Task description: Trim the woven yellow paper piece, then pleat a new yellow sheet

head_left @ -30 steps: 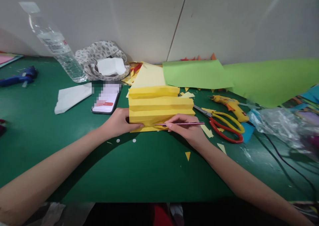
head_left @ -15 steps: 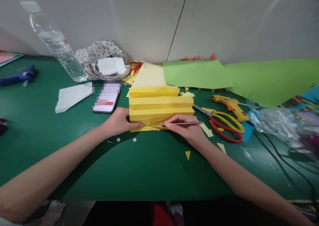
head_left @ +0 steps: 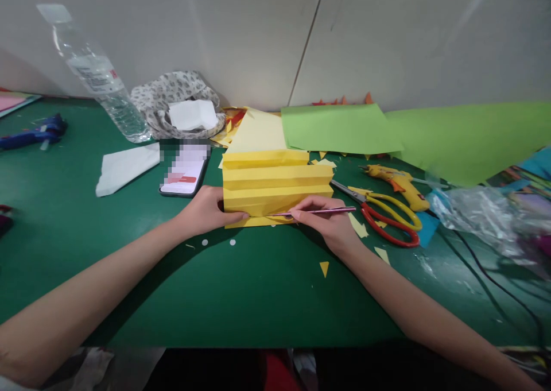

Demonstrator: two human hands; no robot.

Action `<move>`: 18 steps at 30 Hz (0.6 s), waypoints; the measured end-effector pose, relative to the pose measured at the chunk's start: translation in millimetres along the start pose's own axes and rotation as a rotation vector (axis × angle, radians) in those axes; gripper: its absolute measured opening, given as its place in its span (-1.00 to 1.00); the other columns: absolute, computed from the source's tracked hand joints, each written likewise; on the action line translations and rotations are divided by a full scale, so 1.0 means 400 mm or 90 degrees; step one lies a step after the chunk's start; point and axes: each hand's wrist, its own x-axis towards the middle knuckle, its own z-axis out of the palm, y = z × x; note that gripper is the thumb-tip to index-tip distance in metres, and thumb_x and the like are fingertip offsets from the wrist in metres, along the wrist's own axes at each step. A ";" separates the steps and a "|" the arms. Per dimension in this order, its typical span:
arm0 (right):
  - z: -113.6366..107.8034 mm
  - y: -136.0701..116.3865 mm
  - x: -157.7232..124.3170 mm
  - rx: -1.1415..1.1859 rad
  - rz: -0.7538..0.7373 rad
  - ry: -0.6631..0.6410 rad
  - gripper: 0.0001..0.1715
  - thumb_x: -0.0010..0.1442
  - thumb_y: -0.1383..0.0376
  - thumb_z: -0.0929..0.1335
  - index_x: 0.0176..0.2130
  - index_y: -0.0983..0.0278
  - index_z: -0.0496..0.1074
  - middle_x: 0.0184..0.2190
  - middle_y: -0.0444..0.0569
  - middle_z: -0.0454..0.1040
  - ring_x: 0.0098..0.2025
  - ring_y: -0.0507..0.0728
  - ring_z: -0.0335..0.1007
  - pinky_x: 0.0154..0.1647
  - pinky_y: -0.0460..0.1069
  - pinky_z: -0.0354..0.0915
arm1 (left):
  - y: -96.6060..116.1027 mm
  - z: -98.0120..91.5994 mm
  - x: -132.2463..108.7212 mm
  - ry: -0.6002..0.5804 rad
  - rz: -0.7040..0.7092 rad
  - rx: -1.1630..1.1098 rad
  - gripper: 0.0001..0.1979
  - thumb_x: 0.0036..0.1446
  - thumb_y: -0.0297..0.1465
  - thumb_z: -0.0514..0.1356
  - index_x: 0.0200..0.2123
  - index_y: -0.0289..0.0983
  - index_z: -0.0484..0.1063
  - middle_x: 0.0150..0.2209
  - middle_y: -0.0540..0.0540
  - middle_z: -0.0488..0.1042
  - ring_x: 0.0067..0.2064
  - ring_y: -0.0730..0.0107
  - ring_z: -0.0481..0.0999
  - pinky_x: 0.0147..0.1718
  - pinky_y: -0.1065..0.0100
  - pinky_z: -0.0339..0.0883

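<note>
A pleated sheet of yellow paper (head_left: 275,178) lies at the middle of the green table, its folds running left to right. My left hand (head_left: 209,210) grips the sheet's lower left edge, thumb on top and the other fingers hidden underneath. In my right hand (head_left: 325,219) is a thin pink stick (head_left: 331,211), pinched between thumb and fingers. The stick's left end rests along the lowest fold. Where that hand meets the paper, the fingertips touch its lower right part.
Red-and-yellow scissors (head_left: 390,213), a yellow glue gun (head_left: 400,184) and crumpled clear plastic (head_left: 486,219) lie right. A phone (head_left: 185,170), white tissue (head_left: 124,167) and plastic bottle (head_left: 99,78) stand or lie left. Green paper (head_left: 340,128) is behind.
My right hand and the pink stick have shifted slightly to the right along the fold. My left hand has stayed in place.
</note>
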 end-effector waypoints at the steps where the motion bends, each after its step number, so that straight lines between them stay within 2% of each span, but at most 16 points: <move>1: 0.000 0.001 0.000 0.007 0.001 0.002 -0.85 -0.07 0.22 0.43 -0.50 0.27 0.47 -0.56 -0.09 0.48 -0.51 0.04 0.37 -0.47 -0.06 0.29 | 0.004 -0.004 -0.001 0.015 0.003 0.008 -0.76 -0.07 -0.23 0.23 -0.45 -0.32 0.46 -0.58 0.03 0.41 -0.59 0.54 0.27 -0.66 0.50 0.09; 4: 0.001 0.001 0.001 0.048 0.011 0.017 -0.82 -0.08 0.20 0.44 -0.50 0.27 0.46 -0.57 -0.11 0.46 -0.51 0.04 0.38 -0.45 -0.05 0.32 | 0.025 -0.025 -0.009 0.103 0.018 0.038 -0.67 -0.02 -0.19 0.18 -0.65 -0.30 0.34 -0.68 0.05 0.27 -0.62 0.56 0.20 -0.66 0.48 0.03; 8: 0.007 -0.008 0.001 0.071 0.027 0.020 -0.79 -0.09 0.18 0.44 -0.48 0.27 0.44 -0.54 -0.10 0.47 -0.51 0.04 0.38 -0.44 -0.03 0.36 | 0.056 -0.045 -0.035 0.308 0.086 0.105 -0.57 0.07 -0.24 0.09 -0.77 -0.24 0.11 -0.74 0.06 0.14 -0.64 0.52 0.13 -0.61 0.41 0.05; 9: 0.008 -0.010 0.000 0.073 0.029 0.015 -0.79 -0.09 0.18 0.44 -0.48 0.27 0.44 -0.54 -0.09 0.48 -0.52 0.04 0.38 -0.44 -0.03 0.36 | 0.062 -0.042 -0.042 0.310 0.121 0.139 -0.58 0.06 -0.25 0.10 -0.77 -0.23 0.13 -0.74 0.05 0.16 -0.65 0.51 0.14 -0.62 0.40 0.05; 10: 0.009 -0.012 0.000 0.076 0.031 0.010 -0.80 -0.08 0.18 0.44 -0.48 0.26 0.44 -0.53 -0.09 0.48 -0.52 0.03 0.38 -0.44 -0.04 0.35 | 0.065 -0.034 -0.049 0.289 0.175 0.179 -0.61 0.05 -0.26 0.12 -0.75 -0.23 0.18 -0.74 0.04 0.20 -0.66 0.51 0.15 -0.63 0.40 0.04; 11: 0.011 -0.014 -0.001 0.080 0.032 0.006 -0.80 -0.08 0.18 0.44 -0.48 0.26 0.44 -0.53 -0.10 0.49 -0.52 0.03 0.37 -0.44 -0.04 0.35 | 0.068 -0.024 -0.055 0.237 0.257 0.222 -0.66 0.05 -0.27 0.13 -0.72 -0.22 0.26 -0.72 0.04 0.27 -0.66 0.51 0.19 -0.63 0.40 0.04; 13: 0.013 -0.015 -0.002 0.089 0.030 -0.002 -0.81 -0.07 0.19 0.44 -0.47 0.27 0.44 -0.53 -0.10 0.48 -0.52 0.02 0.37 -0.44 -0.05 0.34 | 0.072 0.002 -0.061 0.126 0.390 0.343 -0.79 0.07 -0.29 0.12 -0.55 -0.19 0.43 -0.68 0.03 0.36 -0.62 0.47 0.30 -0.63 0.40 0.06; 14: 0.013 -0.015 -0.003 0.090 0.028 -0.007 -0.81 -0.06 0.20 0.43 -0.46 0.27 0.45 -0.54 -0.11 0.48 -0.52 0.02 0.38 -0.44 -0.05 0.33 | 0.073 0.014 -0.062 0.092 0.426 0.383 -0.82 0.09 -0.30 0.10 -0.45 -0.19 0.47 -0.65 0.02 0.40 -0.61 0.46 0.34 -0.63 0.40 0.07; 16: 0.013 -0.014 -0.002 0.084 0.017 -0.014 -0.83 -0.05 0.21 0.43 -0.45 0.27 0.46 -0.55 -0.11 0.47 -0.51 0.02 0.37 -0.44 -0.06 0.32 | 0.074 0.030 -0.061 0.055 0.434 0.427 -0.77 0.13 -0.30 0.06 -0.30 -0.23 0.49 -0.62 -0.01 0.44 -0.59 0.43 0.39 -0.63 0.41 0.10; 18: 0.013 -0.013 -0.001 0.070 0.005 -0.010 -0.83 -0.05 0.22 0.44 -0.45 0.27 0.45 -0.56 -0.12 0.45 -0.53 0.00 0.34 -0.48 -0.07 0.29 | 0.073 0.035 -0.057 0.029 0.399 0.442 -0.72 0.16 -0.28 0.03 -0.25 -0.26 0.49 -0.63 -0.02 0.45 -0.59 0.41 0.42 -0.63 0.41 0.11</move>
